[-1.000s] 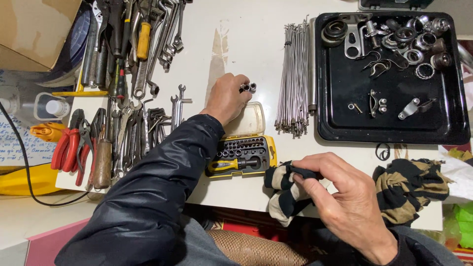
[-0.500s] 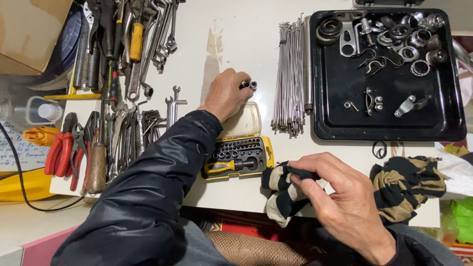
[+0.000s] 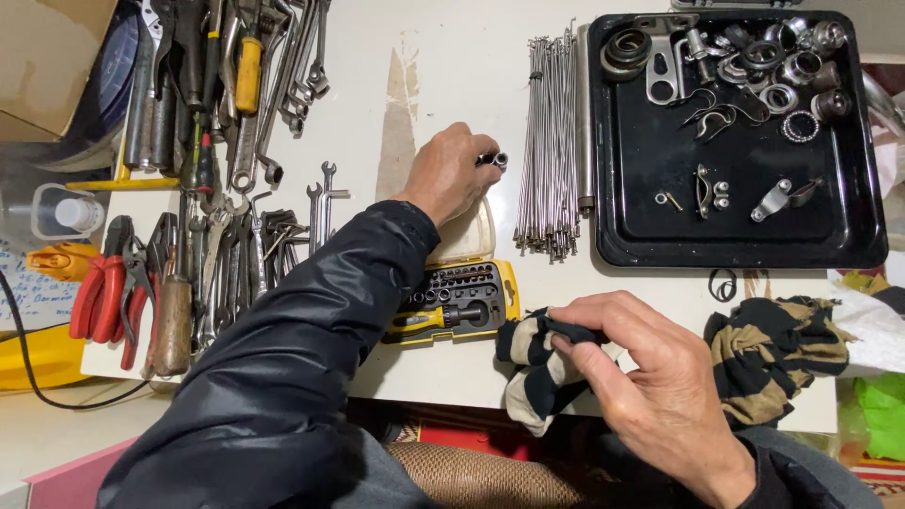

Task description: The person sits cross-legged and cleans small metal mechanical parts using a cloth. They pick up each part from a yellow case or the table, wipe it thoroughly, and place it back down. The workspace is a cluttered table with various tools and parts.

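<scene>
The white counter (image 3: 471,57) carries, from largest to smallest: a black tray (image 3: 660,236) of metal bicycle parts at its far right corner, a spread of wrenches and pliers (image 3: 226,188) along its left edge, a bundle of spokes (image 3: 551,141) just left of the tray, and an open yellow bit-set case (image 3: 462,297) near the front edge.

The step in hand looks like handling small sockets. The left hand (image 3: 443,174) reaches forward over the case's clear lid, arm extended across the counter's middle, its grip pinched closed on two small metal sockets (image 3: 494,160) held at the fingertips just beside the spokes. The right hand (image 3: 650,377) rests at the front edge, wrist low, fingers curled and closed on a striped rag (image 3: 533,363).

A next move would likely call for keeping the pinch steady, since the sockets are small, smooth, and apt to roll.
</scene>
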